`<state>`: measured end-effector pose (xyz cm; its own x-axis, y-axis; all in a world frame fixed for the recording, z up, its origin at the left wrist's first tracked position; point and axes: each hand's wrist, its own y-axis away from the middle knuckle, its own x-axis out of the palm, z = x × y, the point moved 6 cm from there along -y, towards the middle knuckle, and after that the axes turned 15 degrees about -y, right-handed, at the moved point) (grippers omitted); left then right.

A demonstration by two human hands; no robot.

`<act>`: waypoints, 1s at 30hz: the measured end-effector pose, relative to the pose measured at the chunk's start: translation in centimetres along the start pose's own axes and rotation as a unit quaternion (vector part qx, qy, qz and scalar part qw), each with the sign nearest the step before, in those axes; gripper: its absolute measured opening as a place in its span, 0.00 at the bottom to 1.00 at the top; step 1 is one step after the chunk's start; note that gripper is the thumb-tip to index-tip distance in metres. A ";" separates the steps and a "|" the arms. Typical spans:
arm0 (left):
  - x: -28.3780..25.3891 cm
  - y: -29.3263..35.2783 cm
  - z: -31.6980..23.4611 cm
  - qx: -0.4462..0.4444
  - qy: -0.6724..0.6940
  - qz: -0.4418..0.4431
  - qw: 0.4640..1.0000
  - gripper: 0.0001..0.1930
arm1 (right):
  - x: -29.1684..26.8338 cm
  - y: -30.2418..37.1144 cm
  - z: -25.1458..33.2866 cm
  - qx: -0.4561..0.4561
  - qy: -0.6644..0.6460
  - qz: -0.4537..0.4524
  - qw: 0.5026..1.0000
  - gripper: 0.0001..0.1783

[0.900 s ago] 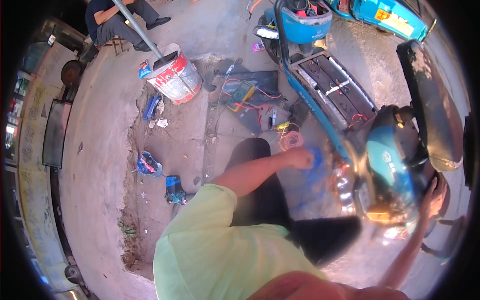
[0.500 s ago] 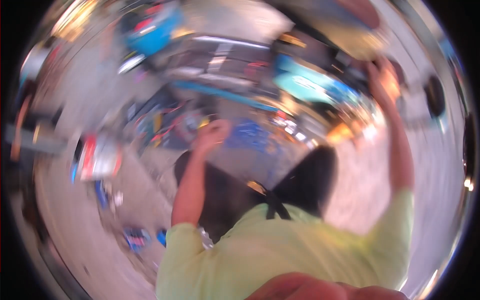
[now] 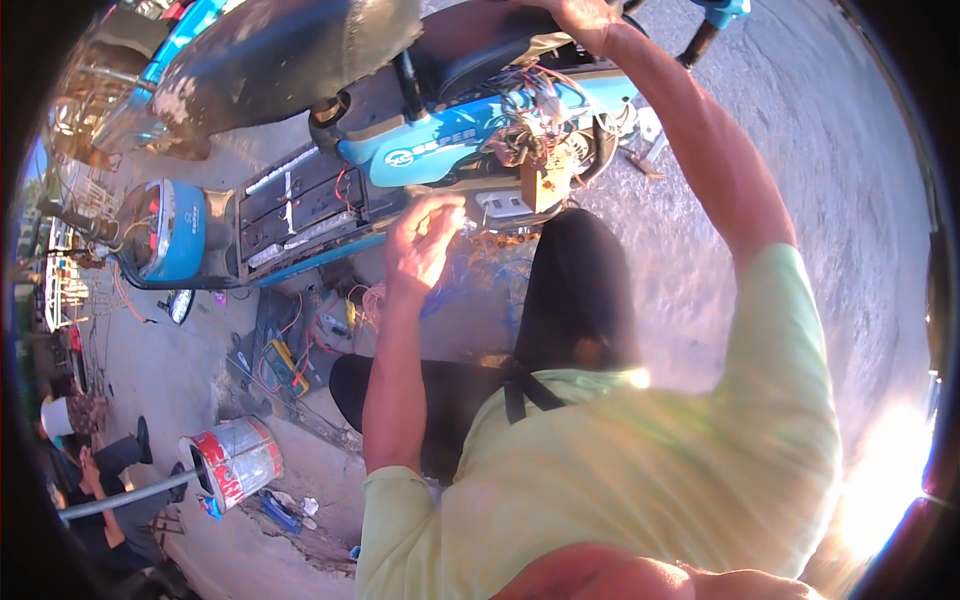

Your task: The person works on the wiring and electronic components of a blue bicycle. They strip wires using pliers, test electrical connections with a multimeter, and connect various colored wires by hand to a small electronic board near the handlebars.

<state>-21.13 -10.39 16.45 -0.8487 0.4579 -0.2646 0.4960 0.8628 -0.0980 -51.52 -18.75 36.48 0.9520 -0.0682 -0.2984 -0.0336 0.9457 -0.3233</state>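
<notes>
A blue electric scooter [image 3: 430, 150] lies across the view in front of me, its body panel bared and a tangle of wires [image 3: 535, 125] hanging out beside a tan box [image 3: 545, 187]. My left hand [image 3: 428, 240] is at the near edge of the scooter, beside its footboard; the fingers are curled in, and what they hold, if anything, is too small to make out. At the top edge my right hand [image 3: 585, 20] reaches over the black seat [image 3: 470, 45]; its fingertips are partly cut off. The open footboard bay [image 3: 295, 205] shows dark blocks with light strips.
A large worn black seat [image 3: 280, 75] fills the upper left. On the ground lie a yellow multimeter [image 3: 287, 367], loose blue wires [image 3: 470, 290] and a red-and-white bucket [image 3: 240, 460]. A person [image 3: 115, 480] sits at the far left. Bright sunlight glares at the lower right.
The view has swung round and sharpened from a blur. The scooter now stands higher and tilted. My right hand has gone from the right side to the top edge, over the seat.
</notes>
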 end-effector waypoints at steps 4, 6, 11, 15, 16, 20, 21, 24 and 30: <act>2.8 -3.3 -5.9 0.059 -0.105 -0.047 0.992 0.12 | -0.3 -0.8 -1.3 -0.008 -0.115 0.027 0.993 0.19; 4.5 -4.0 -7.8 0.068 -0.085 -0.063 0.992 0.13 | -0.3 -0.5 -2.2 0.023 -0.173 -0.001 0.985 0.19; 5.9 -5.0 -9.3 0.108 -0.195 -0.123 0.967 0.09 | -1.2 -0.2 -2.7 -0.009 -0.209 0.031 0.977 0.19; 6.4 -5.6 -8.4 0.111 -0.191 -0.124 0.967 0.09 | -2.1 -0.5 -2.8 -0.043 -0.195 0.062 0.978 0.18; 6.3 -5.5 -8.0 0.108 -0.160 -0.136 0.972 0.09 | -2.1 -0.5 -2.5 -0.047 -0.207 0.055 0.976 0.18; 6.5 -5.2 -7.6 0.091 -0.174 -0.144 0.970 0.09 | -2.1 -0.6 -3.5 -0.034 -0.284 0.075 0.955 0.18; 6.5 -4.9 -8.1 0.103 -0.174 -0.155 0.967 0.09 | -2.2 -0.6 -3.8 -0.034 -0.286 0.074 0.955 0.18; 6.1 -3.1 -8.5 0.139 -0.234 -0.187 0.944 0.07 | -2.1 0.9 -3.6 -0.045 -0.342 0.091 0.934 0.18; 8.7 1.2 -5.4 0.073 -0.183 -0.114 0.974 0.08 | -0.8 17.8 -0.5 -0.040 -0.060 0.046 0.996 0.18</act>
<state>-28.85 -4.21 19.18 -0.8303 0.1281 -0.5424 0.3465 0.8810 -0.3223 -52.99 -1.99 30.51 0.9731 0.0614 -0.2218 -0.1427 0.9172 -0.3720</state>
